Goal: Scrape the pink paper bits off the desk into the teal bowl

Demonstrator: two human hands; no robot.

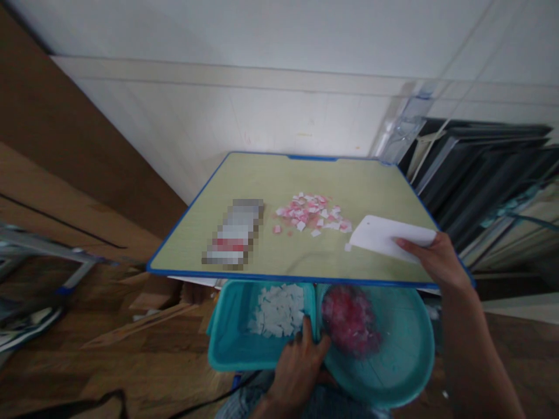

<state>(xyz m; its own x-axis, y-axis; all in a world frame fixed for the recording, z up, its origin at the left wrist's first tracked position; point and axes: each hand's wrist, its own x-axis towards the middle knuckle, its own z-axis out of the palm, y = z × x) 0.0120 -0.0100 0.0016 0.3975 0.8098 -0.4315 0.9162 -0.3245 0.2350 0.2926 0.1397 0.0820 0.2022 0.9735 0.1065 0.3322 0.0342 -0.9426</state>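
1. The right hand (441, 262), right of frame, grips a white card (382, 235) by one end.
2. The left hand (299, 358), lower centre, reaches its index finger to the rim of a teal tub (229, 352) (whether it pinches anything, I cannot tell).
3. Pink-and-white scraps (308, 212) lie mid-frame on the tabletop (262, 174); the step seems to be gathering them, calling for a low, flat card edge.
4. Lower right, a round basin (397, 381) holds a reddish mass (351, 320).

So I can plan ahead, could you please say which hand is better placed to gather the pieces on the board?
Probably the right hand: it holds the white card beside the scattered pieces, while the left hand is off the board, by the rectangular tray.
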